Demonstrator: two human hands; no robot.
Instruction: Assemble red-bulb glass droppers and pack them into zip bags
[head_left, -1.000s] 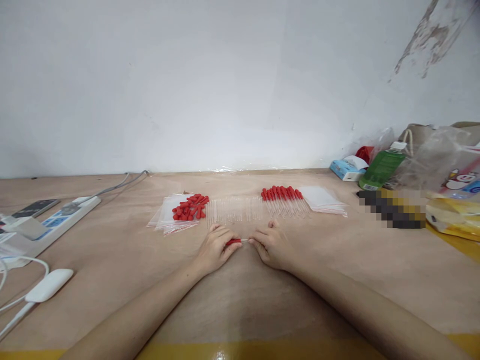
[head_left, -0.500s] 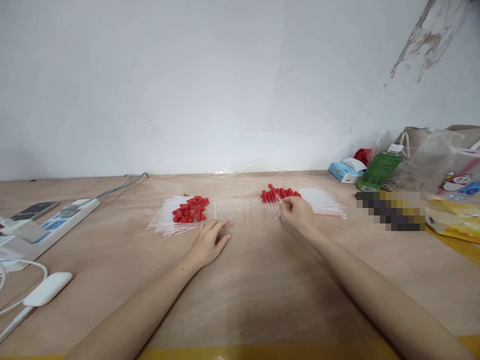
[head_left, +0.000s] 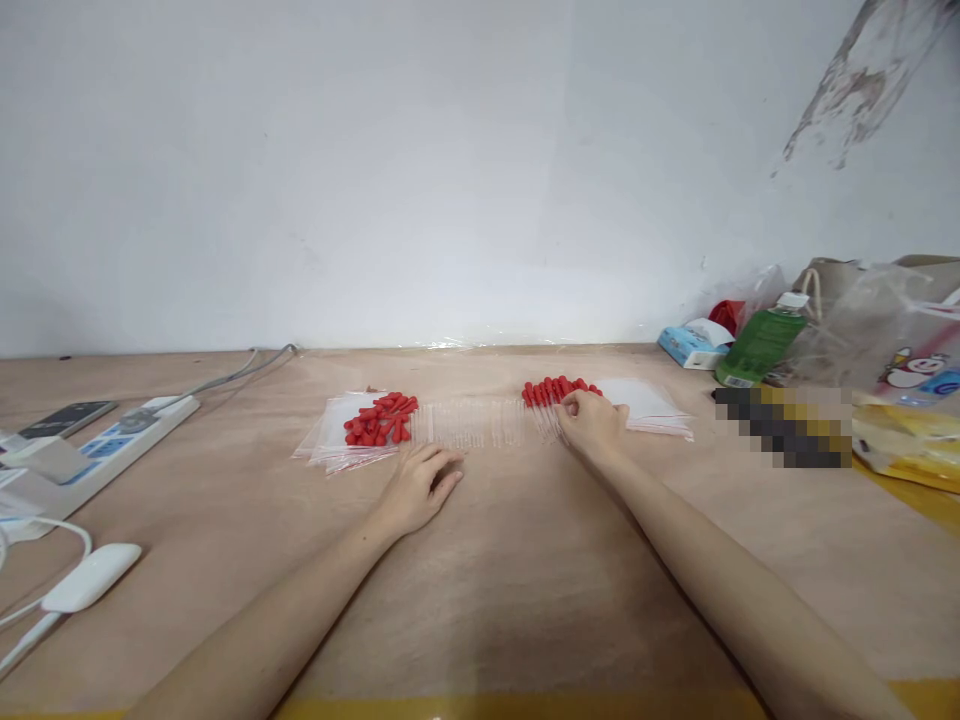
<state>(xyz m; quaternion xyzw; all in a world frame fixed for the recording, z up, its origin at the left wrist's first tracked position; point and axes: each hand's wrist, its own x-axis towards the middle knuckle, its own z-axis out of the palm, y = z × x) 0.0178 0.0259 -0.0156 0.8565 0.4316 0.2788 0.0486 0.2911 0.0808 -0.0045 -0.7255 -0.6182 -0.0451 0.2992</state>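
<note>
My left hand [head_left: 417,487] lies on the table with its fingers apart and holds nothing. Just beyond its fingertips is a row of clear thin tubes [head_left: 469,424]. Loose red rubber bulbs [head_left: 381,420] are heaped to the left, on top of clear zip bags [head_left: 322,440]. On the right, several droppers with red bulbs [head_left: 551,390] lie side by side, their clear stems pointing toward me. My right hand [head_left: 592,425] is over the right part of this row, thumb and forefinger pinched on a dropper. Its fingers partly hide the stems there.
More zip bags [head_left: 652,408] lie right of the droppers. At the far right are a blue tissue pack [head_left: 691,347], a green bottle [head_left: 761,342] and plastic bags [head_left: 911,440]. A power strip [head_left: 112,455], a phone [head_left: 67,420] and a white adapter [head_left: 91,578] are at the left.
The dropper whose bulb stuck out beyond the row has come down toward me, level with the others. My right hand has shifted slightly left; the left hand has hardly moved.
</note>
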